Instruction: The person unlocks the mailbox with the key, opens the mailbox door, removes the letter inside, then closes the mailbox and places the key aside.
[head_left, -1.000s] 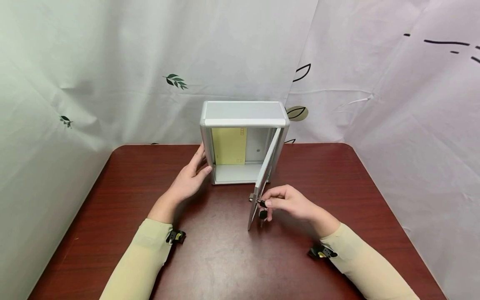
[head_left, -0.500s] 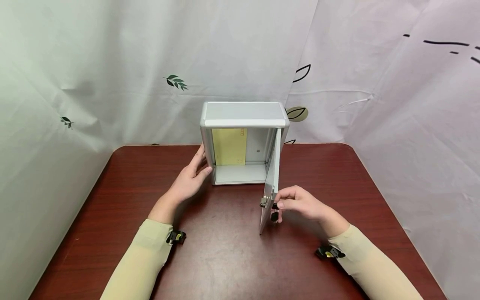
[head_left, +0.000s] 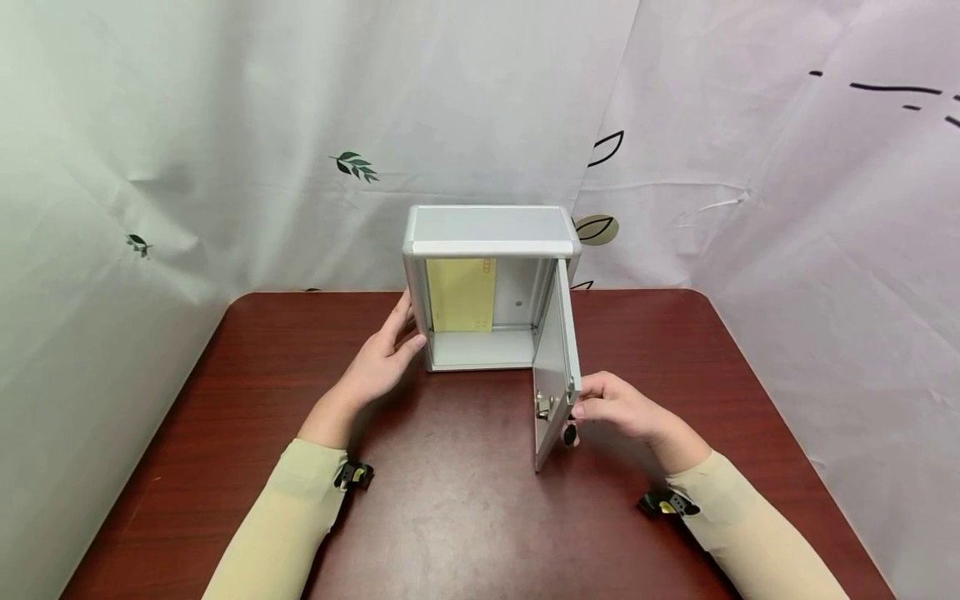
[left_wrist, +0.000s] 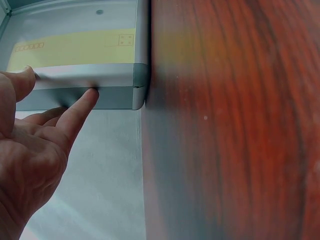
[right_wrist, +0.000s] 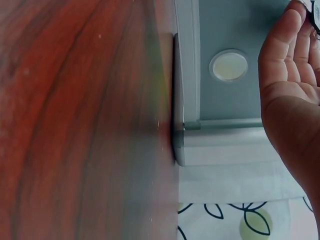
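A silver-grey metal box (head_left: 491, 223) stands upright on the table, its door (head_left: 553, 350) swung outward on the right-hand side. Against the back wall inside is a yellow envelope (head_left: 461, 296). My left hand (head_left: 378, 362) rests against the box's left side, thumb at the front edge and fingers along the outer wall. At the door's free edge, my right hand (head_left: 626, 410) pinches a black-headed key (right_wrist: 314, 14) in the lock (head_left: 544, 406). A second black-headed key (head_left: 570, 435) dangles below it. The pinched key is mostly hidden by the fingers in the head view.
The box stands near the back of a reddish-brown wooden table (head_left: 450, 517). White fabric (head_left: 480, 100) with leaf prints hangs behind and at both sides. A round pale window (right_wrist: 229, 65) shows in the door's outer face.
My right hand has moved rightward with the key, swinging the door wider, so its inner face and lock now show. The left hand stays against the box.
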